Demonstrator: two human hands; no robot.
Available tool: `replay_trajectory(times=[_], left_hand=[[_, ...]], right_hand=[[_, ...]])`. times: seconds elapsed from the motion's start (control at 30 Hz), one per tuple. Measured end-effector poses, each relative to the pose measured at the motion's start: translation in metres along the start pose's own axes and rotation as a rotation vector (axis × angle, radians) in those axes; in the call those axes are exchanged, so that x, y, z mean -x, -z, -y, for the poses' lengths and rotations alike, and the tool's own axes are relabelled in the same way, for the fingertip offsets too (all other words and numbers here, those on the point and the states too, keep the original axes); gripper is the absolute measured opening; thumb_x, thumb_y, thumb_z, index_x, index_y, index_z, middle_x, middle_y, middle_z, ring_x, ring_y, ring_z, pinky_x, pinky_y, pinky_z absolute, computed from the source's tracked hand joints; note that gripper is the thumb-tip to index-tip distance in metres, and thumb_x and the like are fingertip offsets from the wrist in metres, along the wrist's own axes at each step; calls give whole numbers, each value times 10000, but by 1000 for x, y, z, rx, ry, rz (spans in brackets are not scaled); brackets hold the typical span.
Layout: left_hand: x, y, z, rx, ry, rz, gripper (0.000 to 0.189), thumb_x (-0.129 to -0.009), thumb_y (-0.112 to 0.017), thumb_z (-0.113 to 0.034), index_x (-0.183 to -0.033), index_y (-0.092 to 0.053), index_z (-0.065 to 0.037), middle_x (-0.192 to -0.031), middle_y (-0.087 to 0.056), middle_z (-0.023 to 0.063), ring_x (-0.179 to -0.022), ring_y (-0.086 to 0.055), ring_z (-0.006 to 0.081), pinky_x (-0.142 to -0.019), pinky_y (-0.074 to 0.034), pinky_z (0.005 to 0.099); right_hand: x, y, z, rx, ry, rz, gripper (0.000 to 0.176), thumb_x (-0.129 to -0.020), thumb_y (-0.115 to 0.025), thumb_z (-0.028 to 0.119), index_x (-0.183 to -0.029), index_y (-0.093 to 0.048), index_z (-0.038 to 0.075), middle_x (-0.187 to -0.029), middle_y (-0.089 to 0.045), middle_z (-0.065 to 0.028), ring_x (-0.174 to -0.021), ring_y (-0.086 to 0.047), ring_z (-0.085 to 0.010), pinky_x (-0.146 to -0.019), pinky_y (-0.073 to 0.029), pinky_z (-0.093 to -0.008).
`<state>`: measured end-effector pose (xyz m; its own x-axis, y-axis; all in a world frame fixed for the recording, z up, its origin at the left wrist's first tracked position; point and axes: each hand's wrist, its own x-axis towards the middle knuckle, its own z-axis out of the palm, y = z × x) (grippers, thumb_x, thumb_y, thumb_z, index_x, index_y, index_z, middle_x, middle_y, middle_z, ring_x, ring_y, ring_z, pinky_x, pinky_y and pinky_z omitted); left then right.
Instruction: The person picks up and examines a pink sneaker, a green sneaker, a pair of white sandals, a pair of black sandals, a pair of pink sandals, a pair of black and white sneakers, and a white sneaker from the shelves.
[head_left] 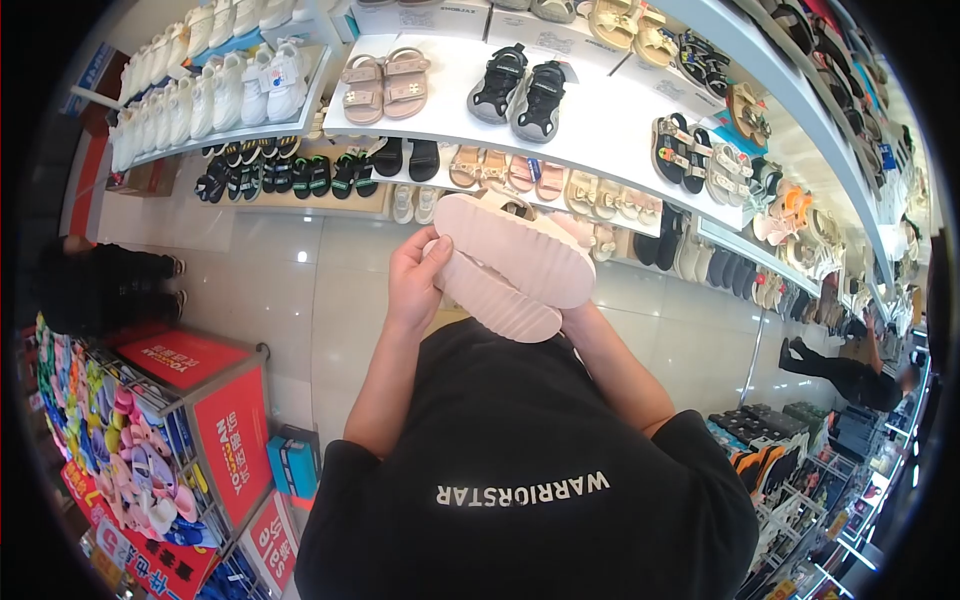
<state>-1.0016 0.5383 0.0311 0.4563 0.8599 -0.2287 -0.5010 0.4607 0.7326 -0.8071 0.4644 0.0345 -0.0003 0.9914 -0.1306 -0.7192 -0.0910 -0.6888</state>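
Note:
A pair of pale pink sandals point(520, 250) is held up in front of my chest, with the ribbed soles facing the camera. My left hand point(412, 275) is closed on the left end of the pair, its thumb lying on the soles. At the lower right end, my right hand point(578, 318) is mostly hidden behind the soles, and its fingers do not show. Beyond the pair, beige sandals point(385, 84) and black sandals point(516, 92) stand on a white shelf point(445, 108).
White shoes point(200, 105) fill a shelf at upper left. A red display stand point(230, 440) and a bin of colourful clogs point(140, 450) are at lower left. One person point(100, 285) stands at far left, another point(850, 378) at right. A teal box point(292, 466) is near the stand.

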Motion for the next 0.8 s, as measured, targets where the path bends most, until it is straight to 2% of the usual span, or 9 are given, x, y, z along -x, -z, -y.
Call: replay_trajectory(times=[0.2, 0.27, 0.3, 0.37, 0.4, 0.47, 0.6, 0.67, 0.8], left_hand=[[-13, 9, 16, -43, 27, 93, 236, -1001, -571, -137, -1163, -604, 31, -1058, -678, 70, -1005, -621, 126, -878, -503, 303], [-17, 6, 27, -325, 62, 80, 418, -1009, -564, -175, -1358, -479, 39, -1231, -613, 130, -1128, -579, 175, -941, -487, 340], [-16, -3, 30, -324, 60, 85, 418, -1009, -564, -175, -1358, -479, 39, -1231, -613, 130, -1128, -579, 175, -941, -487, 340], [-10, -23, 33, -306, 148, 101, 584, -1031, -524, -259, -1507, -282, -23, -1404, -489, 174, -1266, -516, 236, -992, -468, 381], [-9, -28, 32, -307, 145, 108, 584, -1031, -524, -259, -1507, -282, -23, -1404, -489, 174, -1266, -516, 236, -992, -468, 381], [-6, -36, 30, -315, 210, 291, 712, -1029, -524, -293, -1560, -117, -50, -1510, -368, 198, -1356, -441, 290, -1037, -442, 423], [-6, -41, 23, -278, 294, 545, 574, -1032, -513, -303, -1496, -321, -24, -1444, -473, 188, -1308, -504, 280, -1033, -447, 405], [-5, -41, 23, -304, 292, 548, 515, -1035, -507, -284, -1456, -381, -15, -1400, -517, 178, -1269, -536, 269, -1022, -455, 396], [-4, -41, 24, -365, 285, 511, 397, -1036, -493, -215, -1366, -486, 5, -1299, -600, 154, -1171, -602, 239, -983, -481, 374]], right_hand=[[0, 14, 10, -154, -128, -117, 500, -937, -681, 256, -1350, -457, 87, -1277, -564, -58, -1127, -592, -144, -927, -526, -324], [1, 4, 30, 281, 4, -131, 384, -933, -648, 178, -1284, -555, 55, -1185, -638, -70, -1027, -621, -125, -845, -522, -289], [2, 0, 42, 284, 9, -132, 384, -933, -648, 178, -1284, -555, 55, -1185, -638, -70, -1027, -621, -125, -845, -522, -289], [1, -2, 64, 1021, 109, -211, 264, -882, -634, 128, -1121, -676, 25, -953, -714, -79, -855, -647, -116, -743, -520, -295], [-2, 4, 73, 1023, 116, -214, 264, -882, -634, 128, -1121, -676, 25, -953, -714, -79, -855, -647, -116, -743, -520, -295], [-13, 20, 91, 1224, 16, -233, 217, -841, -629, 127, -998, -724, 12, -765, -712, -102, -714, -673, -167, -682, -526, -331], [-44, 41, 135, 1508, 135, -332, 212, -809, -679, 195, -910, -729, 15, -737, -702, -148, -704, -699, -253, -655, -531, -367], [-72, 78, 146, 2008, 360, -353, 254, -791, -706, 266, -862, -722, 22, -762, -701, -176, -725, -695, -338, -651, -531, -410], [-120, 119, 160, 2226, 324, -438, 264, -758, -720, 272, -870, -708, 34, -777, -693, -177, -757, -674, -368, -686, -511, -465]])
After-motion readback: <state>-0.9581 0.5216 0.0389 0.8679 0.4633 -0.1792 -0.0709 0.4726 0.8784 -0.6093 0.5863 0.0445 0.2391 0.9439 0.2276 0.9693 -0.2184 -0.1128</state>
